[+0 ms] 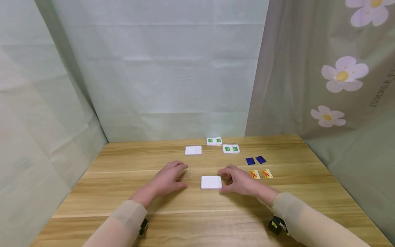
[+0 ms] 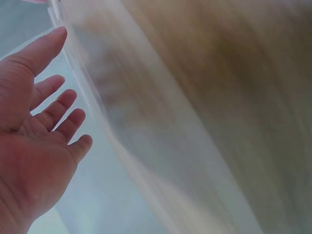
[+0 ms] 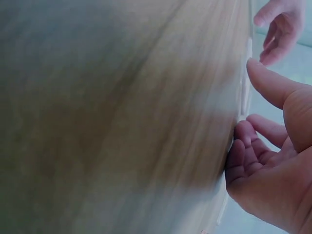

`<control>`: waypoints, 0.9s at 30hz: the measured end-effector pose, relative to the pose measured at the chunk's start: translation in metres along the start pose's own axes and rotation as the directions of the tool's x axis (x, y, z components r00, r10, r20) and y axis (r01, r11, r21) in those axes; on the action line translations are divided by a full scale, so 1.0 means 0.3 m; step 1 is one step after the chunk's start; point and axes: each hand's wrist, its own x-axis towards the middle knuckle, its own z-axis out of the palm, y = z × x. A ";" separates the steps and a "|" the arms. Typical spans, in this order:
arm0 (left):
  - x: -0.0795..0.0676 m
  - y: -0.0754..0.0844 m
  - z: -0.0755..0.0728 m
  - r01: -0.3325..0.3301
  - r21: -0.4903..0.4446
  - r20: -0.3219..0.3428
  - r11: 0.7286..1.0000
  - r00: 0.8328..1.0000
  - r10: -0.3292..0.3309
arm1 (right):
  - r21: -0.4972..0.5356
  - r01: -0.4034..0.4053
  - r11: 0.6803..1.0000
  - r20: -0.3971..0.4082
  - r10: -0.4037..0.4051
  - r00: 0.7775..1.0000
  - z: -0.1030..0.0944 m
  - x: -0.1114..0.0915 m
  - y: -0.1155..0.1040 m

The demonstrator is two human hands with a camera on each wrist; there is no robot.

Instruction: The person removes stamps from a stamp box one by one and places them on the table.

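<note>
A white rectangular card or flat case (image 1: 211, 182) lies on the wooden table in front of me. My right hand (image 1: 237, 180) is at its right end, thumb by the near corner and forefinger by the far one. The ring and little fingers (image 3: 237, 158) of that hand bend in against the table. To the left, my left hand (image 1: 169, 176) rests low with thumb and fingers spread apart. Between them shows the edge of a clear plastic piece (image 1: 187, 173), partly hidden by the hand. In the left wrist view the left palm and fingers (image 2: 73, 124) are relaxed.
Farther back lie a white flat case (image 1: 193, 150) and two cases with green squares, one at the rear (image 1: 214, 141) and one nearer (image 1: 231, 149). Small blue cards (image 1: 250, 161) and orange-yellow cards (image 1: 267, 173) lie at the right. Curtains (image 1: 172, 85) hang behind the table.
</note>
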 end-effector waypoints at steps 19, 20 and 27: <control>-0.041 -0.083 -0.016 0.052 0.003 0.024 0.999 0.998 -0.052 | -0.023 -0.038 0.999 -0.012 0.037 0.999 0.017 0.021 0.008; -0.041 -0.083 -0.017 0.057 0.000 0.028 0.998 0.998 -0.057 | -0.022 -0.038 0.999 -0.011 0.038 0.999 0.017 0.020 0.008; -0.029 -0.087 -0.016 0.053 -0.012 0.025 0.999 0.998 -0.053 | -0.022 -0.031 0.999 -0.014 0.030 0.999 0.017 0.018 0.007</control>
